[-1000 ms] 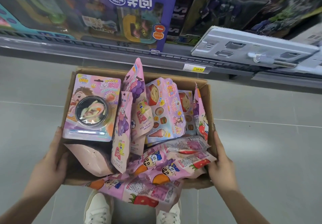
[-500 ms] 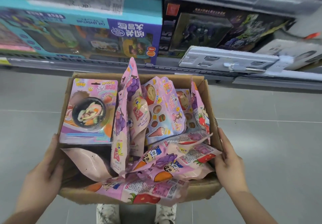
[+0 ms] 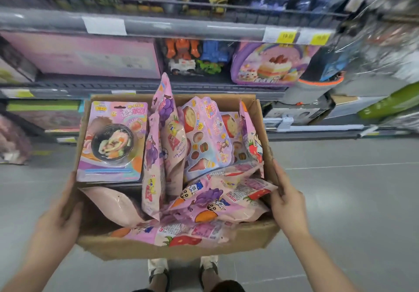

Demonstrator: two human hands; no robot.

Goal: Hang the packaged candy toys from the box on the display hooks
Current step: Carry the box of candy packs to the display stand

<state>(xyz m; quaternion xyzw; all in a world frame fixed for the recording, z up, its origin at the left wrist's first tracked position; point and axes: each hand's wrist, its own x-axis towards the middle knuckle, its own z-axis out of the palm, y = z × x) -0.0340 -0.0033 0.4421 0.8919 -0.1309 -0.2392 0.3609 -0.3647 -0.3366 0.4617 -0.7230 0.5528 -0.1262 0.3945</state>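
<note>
You held the cardboard box (image 3: 254, 239) between both hands, one on each side wall. Your left hand (image 3: 57, 226) lay flat against the left wall, fingers spread and extended along the cardboard, thumb at the upper rim. Your right hand (image 3: 289, 203) pressed against the right wall in the same manner, fingers extended forward, thumb hooked over the rim and touching a pink bag there. Neither hand pinched a package; both gripped only the box. Toy shelves (image 3: 172, 27) stood just beyond the far wall of the box, carrying boxed toys, a purple cake-print case (image 3: 272, 64) and yellow price tags (image 3: 288, 36) on the rail; this area was blurred. The grey floor (image 3: 351, 201) extended to either side, and your shoes (image 3: 158, 266) showed under the near wall of the box. The box was filled with packaged candy toys. A blister card with a black bowl (image 3: 113, 142) lay flat in the far left part. Grape-print pouches (image 3: 165, 119) stood upright in the middle, one rising above the far rim. A food-print pack (image 3: 206, 137) leaned beside them on the right. Cartoon-print bags (image 3: 210, 203) lay flat across the near right part, with one draped over the near wall.
</note>
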